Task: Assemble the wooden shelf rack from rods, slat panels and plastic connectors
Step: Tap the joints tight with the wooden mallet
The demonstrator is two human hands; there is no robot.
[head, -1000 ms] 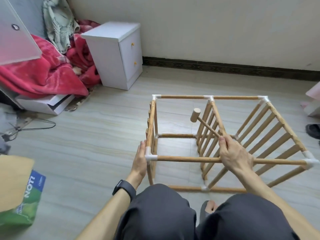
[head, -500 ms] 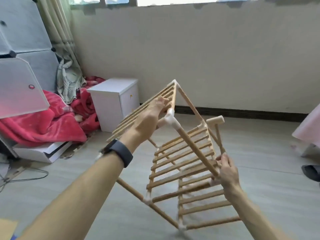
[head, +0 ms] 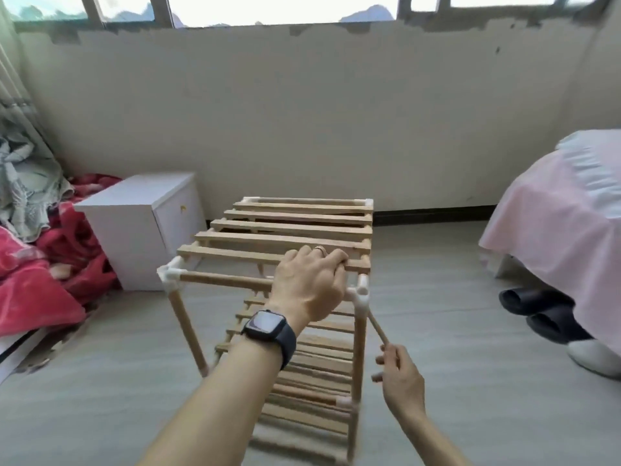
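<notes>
The wooden shelf rack [head: 235, 280] stands upright on the floor before me, with a slat panel [head: 289, 227] on top, another slat panel [head: 316, 371] lower down, and white plastic connectors [head: 172, 274] at its corners. My left hand [head: 311, 280], a dark watch on its wrist, grips the top front rod and nearest slat. My right hand [head: 400, 381] holds the thin handle of the small wooden mallet [head: 378, 326]. The mallet's head sits at the rack's front right top connector [head: 361, 294].
A white bedside cabinet [head: 141, 227] stands left of the rack, with red blankets [head: 37, 280] heaped beside it. A pink-covered bed [head: 564, 210] is at the right, with dark slippers [head: 537, 307] and a white shoe [head: 594, 358] on the floor beneath it.
The rack went from lying on its side, through a tilted lift, to standing upright. My left hand moved from its corner to the top front rod. The mallet stayed in my right hand.
</notes>
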